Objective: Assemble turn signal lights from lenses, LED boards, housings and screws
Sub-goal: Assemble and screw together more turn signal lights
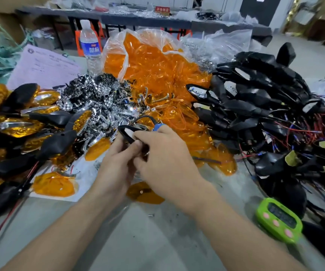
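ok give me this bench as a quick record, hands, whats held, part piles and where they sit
left hand: grips black housing
right hand: pinches the same housing
amber lenses: spilling from clear bag, centre back
chrome reflectors: pile left of the lenses
wired housings: black heap, right side
assembled lights: stacked at left
loose lens: flat on table, left of hands
timer: green, near right
water bottle: upright behind reflectors
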